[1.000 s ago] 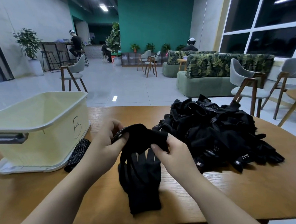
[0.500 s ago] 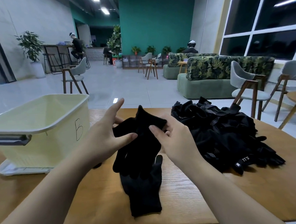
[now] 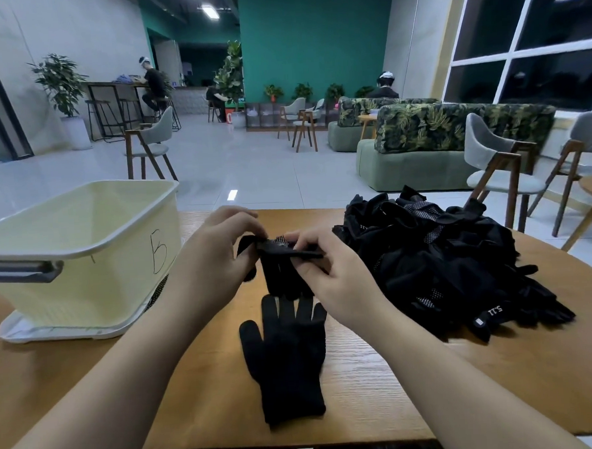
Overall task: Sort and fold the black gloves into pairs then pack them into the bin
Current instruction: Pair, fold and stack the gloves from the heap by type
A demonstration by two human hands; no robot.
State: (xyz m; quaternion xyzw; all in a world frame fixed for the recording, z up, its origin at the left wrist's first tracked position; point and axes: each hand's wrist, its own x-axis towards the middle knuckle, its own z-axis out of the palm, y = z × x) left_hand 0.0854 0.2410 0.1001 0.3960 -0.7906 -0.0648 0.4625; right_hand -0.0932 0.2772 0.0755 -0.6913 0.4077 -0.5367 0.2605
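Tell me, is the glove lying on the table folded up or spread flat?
Spread flat. The glove on the table lies open on the wood, with its thumb and four fingers all showing.

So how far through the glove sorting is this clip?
Early. The bin shows no packed pairs in its visible interior. One glove lies flat on the table; both hands, left hand and right hand, hold a second glove. A large pile remains unsorted.

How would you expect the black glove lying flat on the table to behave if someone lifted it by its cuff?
The flat glove is probably floppy: the glove held by both hands droops from its cuff. It looks thin, so likely light. Its knit should resist sliding on the table.
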